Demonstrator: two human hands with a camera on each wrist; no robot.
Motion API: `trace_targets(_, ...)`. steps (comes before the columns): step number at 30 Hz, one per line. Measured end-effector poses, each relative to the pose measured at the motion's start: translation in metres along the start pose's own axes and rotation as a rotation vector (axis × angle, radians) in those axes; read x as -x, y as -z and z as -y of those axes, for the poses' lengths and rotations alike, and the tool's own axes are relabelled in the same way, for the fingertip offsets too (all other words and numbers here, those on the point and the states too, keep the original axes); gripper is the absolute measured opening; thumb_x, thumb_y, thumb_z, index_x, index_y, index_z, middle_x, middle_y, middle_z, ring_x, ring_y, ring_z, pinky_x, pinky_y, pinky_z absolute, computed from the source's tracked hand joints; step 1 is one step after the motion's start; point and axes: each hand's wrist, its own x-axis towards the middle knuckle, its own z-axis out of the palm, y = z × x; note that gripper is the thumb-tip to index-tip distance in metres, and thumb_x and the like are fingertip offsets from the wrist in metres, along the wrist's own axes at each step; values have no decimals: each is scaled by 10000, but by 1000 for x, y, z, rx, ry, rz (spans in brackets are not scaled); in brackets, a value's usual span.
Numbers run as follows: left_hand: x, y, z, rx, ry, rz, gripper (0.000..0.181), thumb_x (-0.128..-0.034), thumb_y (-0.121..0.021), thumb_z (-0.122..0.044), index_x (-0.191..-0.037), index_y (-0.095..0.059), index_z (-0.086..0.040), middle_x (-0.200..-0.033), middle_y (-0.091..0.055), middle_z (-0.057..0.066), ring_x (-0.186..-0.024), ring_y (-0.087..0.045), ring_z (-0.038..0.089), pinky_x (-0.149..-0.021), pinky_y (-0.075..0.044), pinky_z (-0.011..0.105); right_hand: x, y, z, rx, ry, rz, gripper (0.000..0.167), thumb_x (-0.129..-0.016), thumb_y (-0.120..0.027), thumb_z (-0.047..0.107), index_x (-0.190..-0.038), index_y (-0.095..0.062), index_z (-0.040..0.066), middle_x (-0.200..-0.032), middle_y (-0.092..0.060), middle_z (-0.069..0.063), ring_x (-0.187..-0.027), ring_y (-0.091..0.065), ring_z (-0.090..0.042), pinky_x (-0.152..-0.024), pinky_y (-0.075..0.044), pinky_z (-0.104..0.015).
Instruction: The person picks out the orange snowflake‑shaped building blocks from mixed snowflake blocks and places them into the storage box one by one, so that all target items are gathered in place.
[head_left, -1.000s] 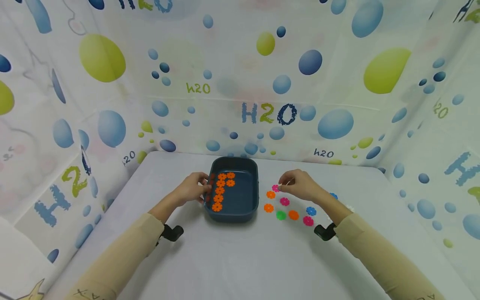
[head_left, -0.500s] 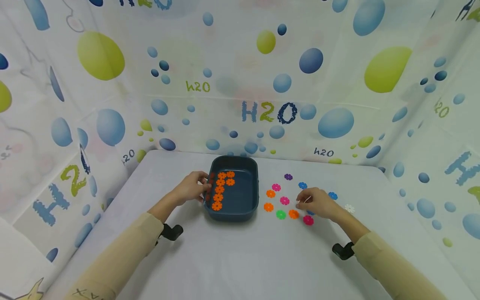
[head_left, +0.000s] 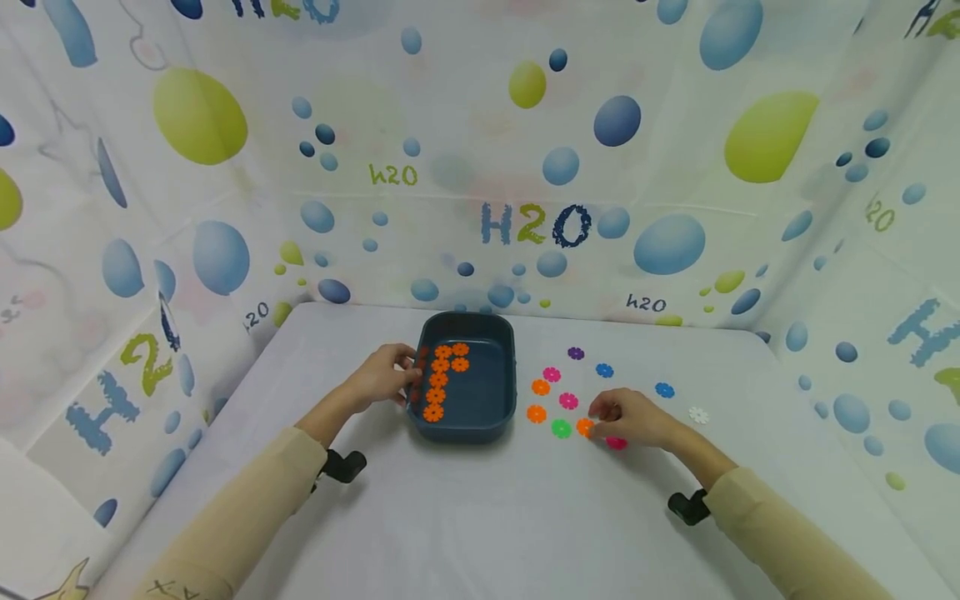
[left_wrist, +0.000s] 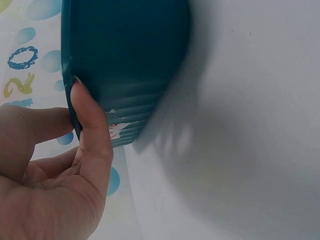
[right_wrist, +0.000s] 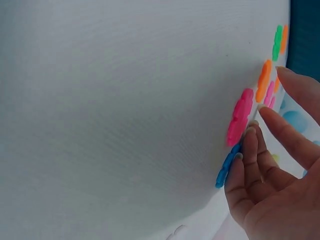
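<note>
My left hand pinches the left rim of a dark blue-green plastic bin; in the left wrist view, thumb and index finger grip its wall. Several orange flower-shaped pieces lie along the left part of the bin's floor. At the right, my right hand is over the table by a loose orange flower-shaped piece. Its thumb and index finger are apart near that orange piece in the right wrist view. Beside the other fingers lie a pink piece and a blue piece, partly covered.
More flower-shaped pieces are scattered right of the bin: green, pink, orange, purple, blue and white. A printed curtain stands behind the white-covered table.
My right hand has moved from the far pink piece rightward and nearer, then down to the near orange piece. My left hand keeps its grip on the bin's rim.
</note>
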Motion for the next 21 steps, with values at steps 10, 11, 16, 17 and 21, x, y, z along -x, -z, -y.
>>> trace_targets(10, 1, 0, -1, 3, 14, 3, 420, -1053, -551, -75, -1414, -446, 112, -1024, -507, 150, -793, -600, 220, -628, -621, 326, -2, -3, 8, 16, -18, 12, 216, -893, -792, 178, -1067, -697, 90, -943, -600, -29, -892, -534, -208, -698, -511, -275)
trace_targets(11, 2, 0, -1, 1, 13, 3, 421, -1053, -549, -74, -1415, -443, 114, -1024, -506, 151, -795, -599, 221, -628, -621, 327, -3, -3, 8, 16, -22, 13, 216, -891, -793, 173, -1063, -695, 86, -947, -601, -29, -896, -534, -209, -705, -513, -281)
trace_targets(16, 3, 1, -4, 5, 3, 4, 424, -1052, -545, -63, -1415, -435, 125, -1019, -506, 155, -791, -601, 224, -620, -620, 337, -4, -1, 8, 10, -61, 15, 218, -885, -802, 186, -1032, -682, 78, -945, -617, -27, -898, -548, -208, -736, -526, -272)
trace_targets(17, 3, 1, -4, 7, 2, 4, 424, -1052, -546, -62, -1414, -435, 126, -1017, -506, 155, -789, -601, 224, -619, -620, 339, -4, -1, 7, 5, -69, 13, 215, -885, -802, 187, -1025, -680, 78, -941, -622, -26, -895, -553, -207, -741, -529, -270)
trace_targets(21, 3, 1, -4, 11, 4, 6, 417, -1052, -546, -63, -1411, -442, 122, -1014, -504, 150, -785, -599, 218, -617, -620, 332, -3, 0, 3, -21, -87, 8, 186, -898, -788, 177, -1012, -685, 72, -926, -646, -20, -874, -573, -200, -754, -547, -285)
